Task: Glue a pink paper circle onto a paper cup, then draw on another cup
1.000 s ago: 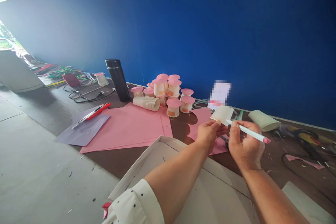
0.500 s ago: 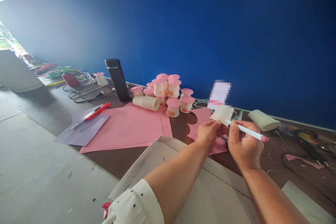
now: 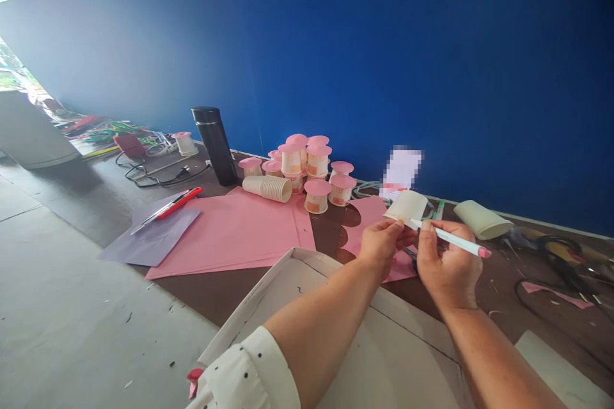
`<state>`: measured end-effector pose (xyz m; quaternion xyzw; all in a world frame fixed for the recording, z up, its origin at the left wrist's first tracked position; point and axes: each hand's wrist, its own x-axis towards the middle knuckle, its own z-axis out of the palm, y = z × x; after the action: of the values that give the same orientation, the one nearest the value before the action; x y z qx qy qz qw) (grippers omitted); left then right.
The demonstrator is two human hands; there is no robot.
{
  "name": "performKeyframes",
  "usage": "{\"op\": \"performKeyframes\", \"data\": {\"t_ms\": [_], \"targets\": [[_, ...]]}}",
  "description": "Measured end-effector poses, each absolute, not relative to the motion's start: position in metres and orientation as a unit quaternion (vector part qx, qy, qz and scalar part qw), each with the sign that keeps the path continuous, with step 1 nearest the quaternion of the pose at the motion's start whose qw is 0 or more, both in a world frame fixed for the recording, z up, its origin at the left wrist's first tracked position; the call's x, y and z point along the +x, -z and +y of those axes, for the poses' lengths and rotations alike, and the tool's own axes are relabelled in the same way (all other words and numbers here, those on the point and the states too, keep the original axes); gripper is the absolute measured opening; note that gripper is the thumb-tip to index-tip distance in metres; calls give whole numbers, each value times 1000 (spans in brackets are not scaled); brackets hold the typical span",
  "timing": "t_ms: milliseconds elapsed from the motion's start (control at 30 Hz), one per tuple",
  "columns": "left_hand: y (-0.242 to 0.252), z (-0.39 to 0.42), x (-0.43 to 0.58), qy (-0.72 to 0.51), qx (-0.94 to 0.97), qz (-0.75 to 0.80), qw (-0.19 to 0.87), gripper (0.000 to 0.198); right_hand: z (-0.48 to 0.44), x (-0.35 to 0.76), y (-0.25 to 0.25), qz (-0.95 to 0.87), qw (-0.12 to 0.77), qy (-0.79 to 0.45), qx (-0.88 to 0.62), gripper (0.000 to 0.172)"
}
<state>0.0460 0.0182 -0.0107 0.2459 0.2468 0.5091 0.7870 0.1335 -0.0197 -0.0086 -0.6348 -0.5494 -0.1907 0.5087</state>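
Observation:
My left hand [image 3: 381, 244] pinches a small white paper cup [image 3: 407, 206] by its rim, tilted on its side above the brown table [image 3: 215, 291]. My right hand [image 3: 446, 265] grips a white pen with a pink end [image 3: 453, 241], its tip touching the cup's side. Both hands hover over a pink paper sheet with round cut-outs [image 3: 369, 214]. A white cardboard box [image 3: 336, 332] lies open under my forearms.
A pile of paper cups with pink round lids [image 3: 307, 169], a lying stack of cups [image 3: 268, 188], a black flask [image 3: 215, 144], large pink sheets [image 3: 230, 230], a purple sheet with a red cutter [image 3: 167, 206], another lying cup [image 3: 482, 220], cables and tools at right, a blue wall behind.
The pen tip and the cup shifted very slightly; the cup has turned a little in my left fingers. Otherwise nothing moved.

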Motion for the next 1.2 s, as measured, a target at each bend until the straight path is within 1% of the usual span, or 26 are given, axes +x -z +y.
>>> {"op": "performKeyframes", "data": {"t_ms": [300, 700, 900, 1100, 1200], "targets": [[12, 18, 46, -513, 248, 237, 787, 20, -20, 133, 9, -551, 502, 195, -638, 23], [10, 18, 45, -513, 240, 242, 788, 14, -20, 132, 6, -554, 495, 180, -645, 23], [12, 19, 46, -511, 246, 249, 785, 18, -21, 133, 7, -553, 494, 174, -648, 23], [11, 18, 45, -514, 245, 248, 784, 14, -21, 133, 7, -555, 494, 166, -649, 23], [10, 18, 45, -510, 247, 257, 783, 16, -22, 132, 6, -554, 486, 177, -652, 23]]}}
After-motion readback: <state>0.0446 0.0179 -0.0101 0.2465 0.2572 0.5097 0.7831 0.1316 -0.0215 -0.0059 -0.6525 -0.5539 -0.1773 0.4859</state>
